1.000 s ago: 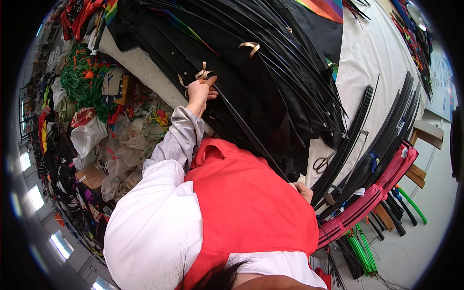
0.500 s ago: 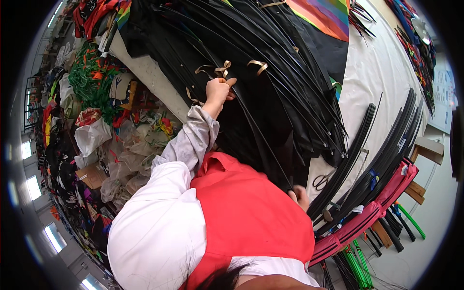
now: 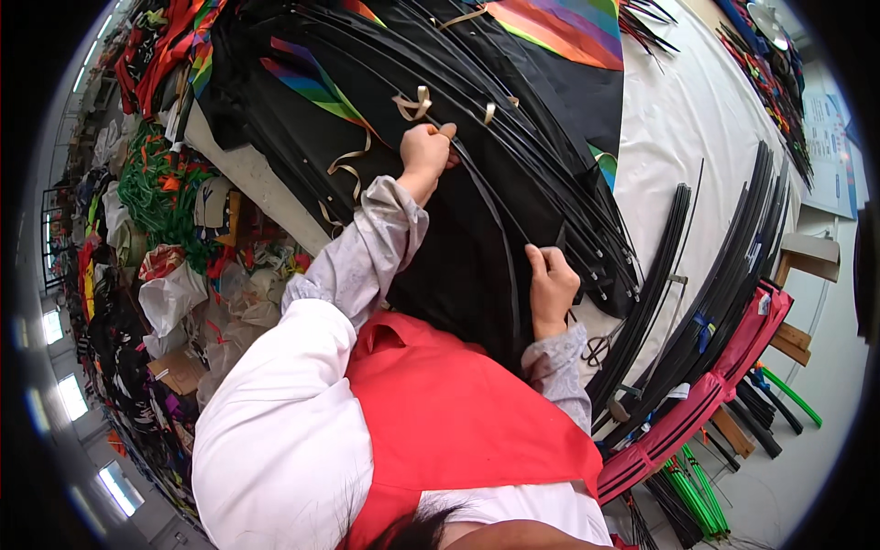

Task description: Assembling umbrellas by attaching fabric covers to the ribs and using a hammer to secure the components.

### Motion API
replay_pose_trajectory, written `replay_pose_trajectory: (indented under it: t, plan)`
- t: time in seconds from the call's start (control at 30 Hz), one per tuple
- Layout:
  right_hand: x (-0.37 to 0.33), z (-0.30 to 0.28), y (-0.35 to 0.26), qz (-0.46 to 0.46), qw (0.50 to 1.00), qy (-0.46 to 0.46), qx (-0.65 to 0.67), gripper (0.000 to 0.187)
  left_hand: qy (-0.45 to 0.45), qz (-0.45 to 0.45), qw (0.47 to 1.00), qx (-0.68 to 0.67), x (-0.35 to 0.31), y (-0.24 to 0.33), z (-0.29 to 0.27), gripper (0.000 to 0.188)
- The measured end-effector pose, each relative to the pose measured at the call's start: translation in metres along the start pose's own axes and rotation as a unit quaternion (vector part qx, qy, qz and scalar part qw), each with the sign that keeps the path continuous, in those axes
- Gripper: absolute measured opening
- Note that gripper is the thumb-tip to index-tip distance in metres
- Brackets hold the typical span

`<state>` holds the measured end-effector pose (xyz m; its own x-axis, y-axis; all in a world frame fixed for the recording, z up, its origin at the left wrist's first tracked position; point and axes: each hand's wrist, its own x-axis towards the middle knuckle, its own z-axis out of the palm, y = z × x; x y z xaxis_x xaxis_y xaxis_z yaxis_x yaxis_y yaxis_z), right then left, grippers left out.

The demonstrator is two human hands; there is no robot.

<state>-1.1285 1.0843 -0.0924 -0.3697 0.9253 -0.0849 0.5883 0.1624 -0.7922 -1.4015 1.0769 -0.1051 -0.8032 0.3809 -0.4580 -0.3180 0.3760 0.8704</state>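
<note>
Black kite fabric (image 3: 458,247) with rainbow-coloured panels (image 3: 316,82) lies spread in layers in front of me. My left hand (image 3: 427,154) is closed in a pinch on an edge of the black fabric, near a curled beige ribbon (image 3: 414,104). Lower and to the right, my right hand (image 3: 552,284) pinches the same edge between thumb and fingers. A thin dark line runs taut between both hands; whether it is a rod or the fabric's hem, I cannot tell. Several long black rods (image 3: 550,197) lie across the fabric just beyond my hands.
Scissors (image 3: 598,350) rest at the right, beside bundles of black rods (image 3: 662,266) on a white table cover (image 3: 678,119). A long pink bag (image 3: 706,412) lines the right edge. Plastic bags (image 3: 172,298) and green tangled cords (image 3: 151,183) are heaped at the left.
My right hand has risen from low beside my apron to the fabric edge, nearer my left hand. The left hand has shifted slightly up, and the fabric has slid a little left.
</note>
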Motion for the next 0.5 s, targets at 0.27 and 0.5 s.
replay_pose_trajectory:
  t: [0.27, 0.5]
  plan:
    - [-0.08, 0.021, 0.022, 0.402, 0.782, -0.305, 0.364, 0.024, 0.058, 0.047, 0.989, 0.129, -0.017, -0.06, -0.022, 0.029]
    - [-0.001, 0.075, -0.007, 0.14, 0.941, -0.235, 0.198, 0.016, 0.031, 0.032, 0.994, 0.1, -0.006, -0.062, -0.016, 0.027]
